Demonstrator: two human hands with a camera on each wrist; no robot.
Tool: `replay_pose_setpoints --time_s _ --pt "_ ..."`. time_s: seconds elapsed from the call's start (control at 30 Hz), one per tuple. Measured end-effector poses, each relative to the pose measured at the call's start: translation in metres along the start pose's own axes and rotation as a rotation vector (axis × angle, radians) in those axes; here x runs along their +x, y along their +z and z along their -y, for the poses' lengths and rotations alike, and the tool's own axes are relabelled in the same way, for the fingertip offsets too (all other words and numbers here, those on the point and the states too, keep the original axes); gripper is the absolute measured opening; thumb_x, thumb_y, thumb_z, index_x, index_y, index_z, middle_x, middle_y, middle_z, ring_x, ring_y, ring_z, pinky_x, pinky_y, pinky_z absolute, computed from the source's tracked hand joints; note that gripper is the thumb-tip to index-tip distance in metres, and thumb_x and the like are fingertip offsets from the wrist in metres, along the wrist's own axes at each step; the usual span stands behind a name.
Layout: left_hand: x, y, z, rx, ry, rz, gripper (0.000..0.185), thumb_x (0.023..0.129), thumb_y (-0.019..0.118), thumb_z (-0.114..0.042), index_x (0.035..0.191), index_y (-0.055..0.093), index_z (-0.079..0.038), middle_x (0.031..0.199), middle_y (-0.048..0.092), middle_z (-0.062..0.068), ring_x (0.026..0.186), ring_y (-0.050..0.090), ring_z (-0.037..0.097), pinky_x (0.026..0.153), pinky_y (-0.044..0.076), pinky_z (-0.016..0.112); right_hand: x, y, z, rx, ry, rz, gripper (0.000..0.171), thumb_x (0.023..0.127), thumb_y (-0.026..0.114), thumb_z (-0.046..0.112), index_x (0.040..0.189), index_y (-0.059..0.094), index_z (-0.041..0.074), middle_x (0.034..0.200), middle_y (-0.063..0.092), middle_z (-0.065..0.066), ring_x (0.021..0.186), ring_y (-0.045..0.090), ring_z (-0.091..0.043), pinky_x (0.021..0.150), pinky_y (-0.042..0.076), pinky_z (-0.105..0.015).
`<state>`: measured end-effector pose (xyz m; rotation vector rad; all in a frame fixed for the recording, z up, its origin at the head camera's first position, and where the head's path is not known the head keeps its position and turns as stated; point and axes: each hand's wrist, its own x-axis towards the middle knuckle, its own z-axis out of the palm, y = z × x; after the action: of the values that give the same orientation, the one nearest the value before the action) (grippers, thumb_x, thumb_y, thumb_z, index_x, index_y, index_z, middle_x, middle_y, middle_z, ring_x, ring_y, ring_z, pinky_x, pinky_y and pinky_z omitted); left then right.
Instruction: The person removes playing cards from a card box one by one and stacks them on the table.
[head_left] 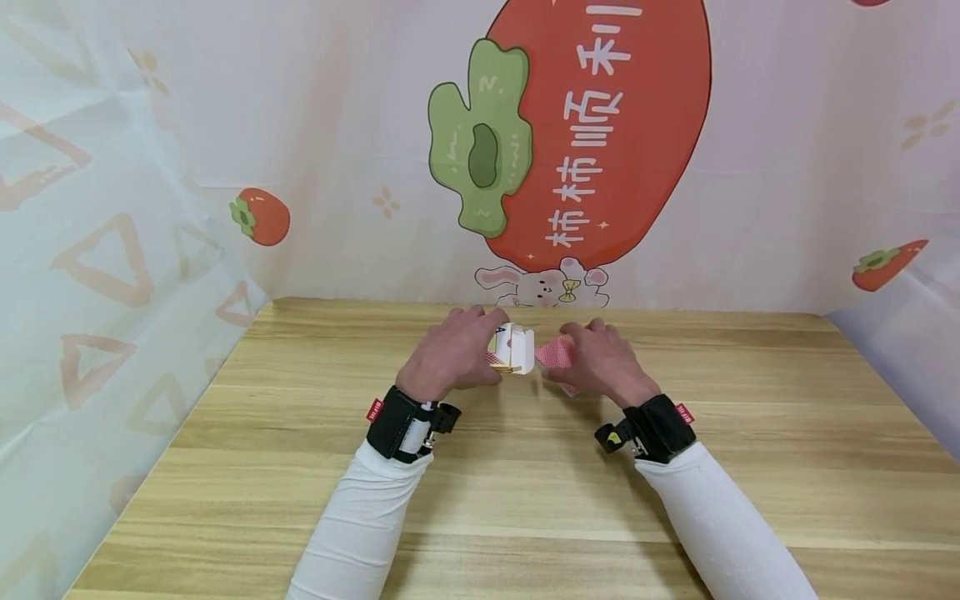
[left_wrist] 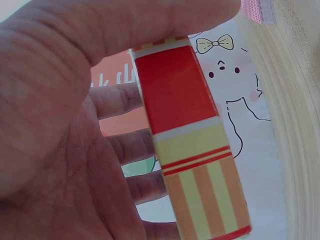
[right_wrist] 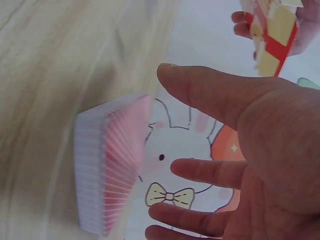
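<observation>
Wooden table (head_left: 525,467) before persimmon-print backdrop (head_left: 600,125). We note left hand (head_left: 452,354) gripping card box (head_left: 514,348), thumb and fingers curled round it, above table near far edge. Right hand (head_left: 603,362) beside it, touching deck of cards (head_left: 555,354); wrist view shows fingers fairly straight, deck (right_wrist: 112,165) blurred, grip uncertain.
</observation>
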<state>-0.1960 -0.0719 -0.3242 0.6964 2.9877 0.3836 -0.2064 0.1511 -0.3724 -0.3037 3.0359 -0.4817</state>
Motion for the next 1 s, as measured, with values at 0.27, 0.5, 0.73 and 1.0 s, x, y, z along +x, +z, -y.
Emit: replay_pose_setpoints --time_s 0.27,0.5,0.73,1.0 --pt "0.0 0.0 -0.001 0.001 -0.005 0.006 0.069 0.074 0.088 -0.021 0.135 0.057 -0.015 0.114 0.06 0.008 0.098 0.054 0.026 0.076 0.053 0.042 -0.004 -0.011 0.005 0.044 0.015 -0.008 0.085 0.08 0.084 0.046 0.145 0.051 0.003 0.137 0.049 -0.028 0.125 0.044 -0.048 0.099 0.039 -0.068" --pt "0.0 -0.001 -0.001 -0.007 -0.012 0.005 0.07 0.074 0.088 -0.021 0.136 0.057 -0.015 0.114 0.06 0.007 0.098 0.054 0.026 0.076 0.053 0.041 -0.009 -0.021 0.011 0.038 0.009 -0.019 0.085 0.079 0.084 0.047 0.145 0.051 0.004 0.137 0.048 -0.029 0.126 0.042 -0.05 0.098 0.037 -0.071" --pt "0.0 0.0 -0.001 0.001 0.0 0.002 0.069 0.073 0.088 -0.019 0.135 0.057 -0.015 0.112 0.06 0.007 0.096 0.054 0.026 0.075 0.052 0.04 -0.017 -0.037 0.013 0.072 -0.025 -0.026 0.076 0.082 0.082 0.044 0.141 0.056 0.005 0.134 0.053 -0.027 0.125 0.045 -0.049 0.093 0.041 -0.069" --pt "0.001 0.001 -0.001 -0.003 -0.001 0.003 0.069 0.073 0.088 -0.02 0.135 0.057 -0.015 0.113 0.059 0.007 0.097 0.054 0.026 0.074 0.052 0.041 -0.022 -0.046 0.018 0.317 -0.111 -0.066 0.045 0.088 0.078 0.032 0.124 0.068 0.007 0.12 0.067 -0.015 0.112 0.059 -0.035 0.085 0.053 -0.049"
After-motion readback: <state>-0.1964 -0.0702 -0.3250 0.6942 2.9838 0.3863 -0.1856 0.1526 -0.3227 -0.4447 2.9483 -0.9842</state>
